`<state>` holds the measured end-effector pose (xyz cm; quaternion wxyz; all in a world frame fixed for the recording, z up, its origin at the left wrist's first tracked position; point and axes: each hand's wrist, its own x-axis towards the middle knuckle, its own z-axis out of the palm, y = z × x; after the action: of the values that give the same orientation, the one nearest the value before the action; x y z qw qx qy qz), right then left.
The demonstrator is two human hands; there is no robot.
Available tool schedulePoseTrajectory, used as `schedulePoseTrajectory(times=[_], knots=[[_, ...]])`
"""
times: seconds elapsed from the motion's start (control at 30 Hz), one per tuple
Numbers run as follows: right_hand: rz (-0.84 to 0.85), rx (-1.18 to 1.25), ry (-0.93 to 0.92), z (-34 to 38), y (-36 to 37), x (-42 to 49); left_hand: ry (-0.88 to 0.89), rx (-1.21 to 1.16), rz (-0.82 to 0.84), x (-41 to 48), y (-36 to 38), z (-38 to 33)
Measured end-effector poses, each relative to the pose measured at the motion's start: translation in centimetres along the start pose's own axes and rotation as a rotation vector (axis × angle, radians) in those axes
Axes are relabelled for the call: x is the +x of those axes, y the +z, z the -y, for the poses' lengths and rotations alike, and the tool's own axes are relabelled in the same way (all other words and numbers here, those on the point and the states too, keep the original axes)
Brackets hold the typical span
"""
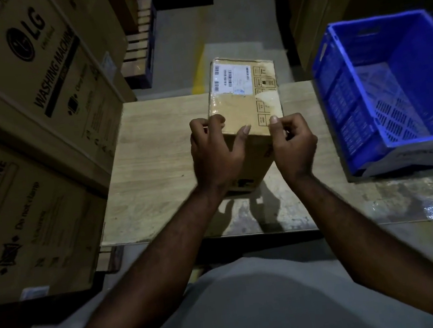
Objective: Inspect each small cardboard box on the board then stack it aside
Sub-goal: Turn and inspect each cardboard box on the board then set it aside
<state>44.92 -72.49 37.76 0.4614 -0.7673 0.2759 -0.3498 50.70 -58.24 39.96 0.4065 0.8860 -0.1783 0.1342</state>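
Blue crate (352,106) — washing-machine cartons (31,78).

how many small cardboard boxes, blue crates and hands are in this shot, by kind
small cardboard box: 1
blue crate: 1
hands: 2, left hand and right hand, both at the box
total: 4

I count, by kind: one box (244,90), one board (153,158), one blue crate (357,122), two washing-machine cartons (29,65) (22,213).
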Motion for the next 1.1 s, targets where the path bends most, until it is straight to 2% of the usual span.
schedulePoseTrajectory(times=[0.13, 0.27, 0.4, 0.47, 0.57, 0.7, 0.8, 0.87, 0.97, 1.1], knots=[[0.024, 0.115, 0.021, -1.2, -0.5, -0.9, 0.063, 0.027, -0.003, -0.9, -0.6, -1.1], [0.055, 0.122, 0.150, -2.7, -0.6, -1.5, 0.155, 0.011, 0.020, -1.2, -0.5, -0.9], [0.041, -0.100, 0.205, -2.7, -1.5, -0.9, 0.220, -0.111, 0.225, -1.6, -0.4, 0.1], [0.115, -0.204, 0.238, -2.8, -1.9, 0.0, 0.214, -0.129, 0.335, -1.9, 0.1, 1.1], [0.295, -0.239, 0.382, -3.1, -2.6, 1.9, 0.036, -0.108, 0.454, -2.3, 1.3, 3.4], [0.429, -0.009, 0.449, -3.3, -4.5, 2.8, -0.287, 0.037, 0.556, -2.0, 2.4, 7.1], [0.472, 0.104, 0.456, -4.4, -5.8, 2.7, -0.462, 0.108, 0.584, -1.7, 2.7, 9.3], [0.459, 0.132, 0.463, -4.8, -6.4, 2.7, -0.570, 0.053, 0.585, -1.6, 2.9, 10.2], [0.434, 0.157, 0.543, -5.8, -6.8, 2.2, -0.607, -0.058, 0.585, -1.5, 3.2, 10.4], [0.384, 0.289, 0.743, -7.1, -6.2, 0.6, -0.587, 0.024, 0.492, -1.9, 3.0, 9.6]])
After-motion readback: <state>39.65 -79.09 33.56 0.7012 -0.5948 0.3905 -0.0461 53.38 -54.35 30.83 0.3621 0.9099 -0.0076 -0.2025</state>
